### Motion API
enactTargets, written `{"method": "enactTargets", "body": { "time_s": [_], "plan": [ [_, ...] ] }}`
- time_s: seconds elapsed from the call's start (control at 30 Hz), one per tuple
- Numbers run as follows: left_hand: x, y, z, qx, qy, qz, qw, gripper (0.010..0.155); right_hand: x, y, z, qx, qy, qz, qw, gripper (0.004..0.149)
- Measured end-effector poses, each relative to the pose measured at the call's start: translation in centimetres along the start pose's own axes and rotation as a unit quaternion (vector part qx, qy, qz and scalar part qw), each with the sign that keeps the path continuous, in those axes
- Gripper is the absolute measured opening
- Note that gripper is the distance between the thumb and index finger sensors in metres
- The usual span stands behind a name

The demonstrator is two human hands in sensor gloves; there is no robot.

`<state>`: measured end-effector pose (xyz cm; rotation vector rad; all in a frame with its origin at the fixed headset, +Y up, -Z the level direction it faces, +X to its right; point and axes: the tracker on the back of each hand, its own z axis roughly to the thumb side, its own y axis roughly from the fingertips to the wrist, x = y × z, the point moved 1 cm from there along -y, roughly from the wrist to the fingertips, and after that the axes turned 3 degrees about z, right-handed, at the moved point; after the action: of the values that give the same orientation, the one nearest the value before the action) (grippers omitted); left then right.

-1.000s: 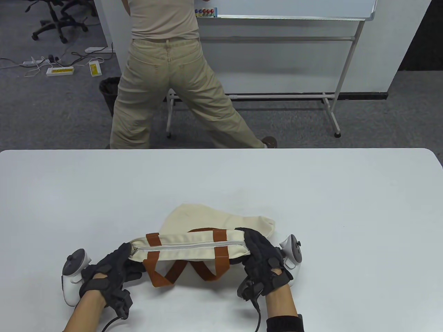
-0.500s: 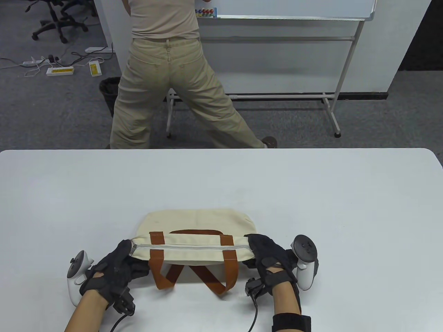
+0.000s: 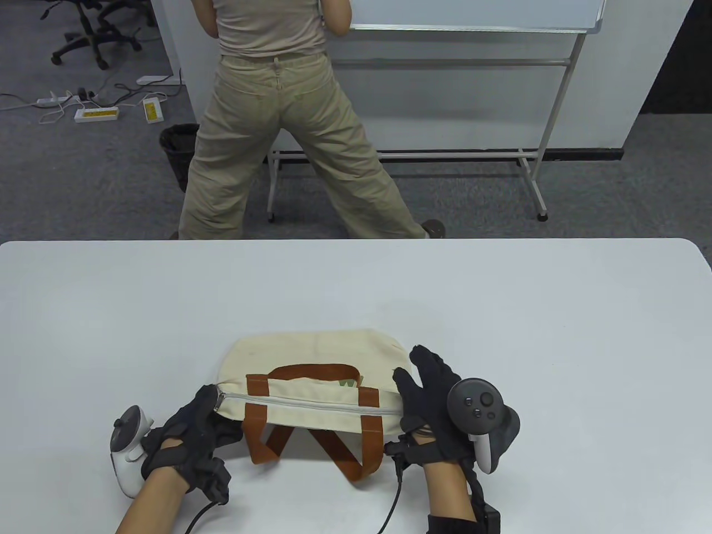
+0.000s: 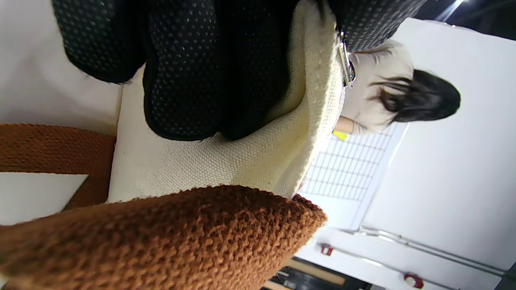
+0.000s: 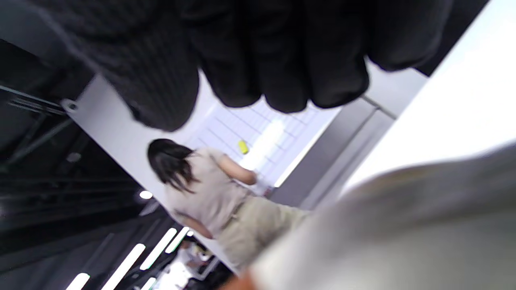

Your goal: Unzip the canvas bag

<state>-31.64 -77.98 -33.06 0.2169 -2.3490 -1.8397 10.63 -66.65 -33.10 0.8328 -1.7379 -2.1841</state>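
Note:
A cream canvas bag [image 3: 311,356] with brown handles [image 3: 261,442] lies near the table's front edge. Its closed zipper [image 3: 311,403] runs along the top, with the pull [image 3: 218,401] at the left end. My left hand [image 3: 189,428] grips the bag's left end beside the pull. In the left wrist view its fingers [image 4: 181,72] clamp the canvas [image 4: 201,161], and the metal pull [image 4: 346,64] sits just past them. My right hand [image 3: 425,389] is at the bag's right end with fingers spread, holding nothing. In the right wrist view the fingers [image 5: 262,52] hang above the blurred bag [image 5: 403,229].
The white table [image 3: 500,311] stretches far and right of the bag. A person [image 3: 278,111] stands just beyond the table's far edge at a whiteboard [image 3: 473,14]. The loose handle loops lie on the table between my hands.
My right hand let go of the bag's right end and spread its fingers. The bag settled flatter on the table. My left hand kept its grip.

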Motion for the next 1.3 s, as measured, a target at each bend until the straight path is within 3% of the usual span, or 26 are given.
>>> {"method": "enactTargets", "body": {
  "time_s": [0.17,0.37,0.53,0.7,0.97,1.07,1.3],
  "plan": [
    [-0.7,0.1,-0.1,-0.003,0.003,-0.004,1.000,0.053,3.6,0.7,4.2,-0.059,-0.051,0.040,0.996,0.058],
    [-1.2,0.1,-0.1,-0.010,0.004,-0.005,1.000,0.053,8.4,2.6,8.4,-0.118,-0.010,0.093,0.989,0.050],
    [-2.2,0.3,0.1,-0.025,0.000,-0.008,1.000,0.053,10.7,3.8,10.0,-0.149,0.023,0.093,0.984,0.046],
    [-3.6,0.6,0.1,-0.031,-0.006,-0.024,0.999,0.053,13.1,4.4,10.6,-0.163,0.054,0.114,0.979,0.050],
    [-5.0,0.9,0.4,-0.053,-0.024,-0.046,0.997,0.053,13.5,4.2,10.1,-0.116,0.134,0.106,0.978,0.058],
    [-5.3,1.0,0.5,-0.060,-0.037,-0.045,0.996,0.053,13.7,4.2,10.2,-0.121,0.163,0.107,0.973,0.054],
    [-5.6,1.3,1.2,-0.077,-0.056,-0.051,0.994,0.054,12.9,3.8,9.8,-0.132,0.128,0.105,0.977,0.042]
  ]
}}
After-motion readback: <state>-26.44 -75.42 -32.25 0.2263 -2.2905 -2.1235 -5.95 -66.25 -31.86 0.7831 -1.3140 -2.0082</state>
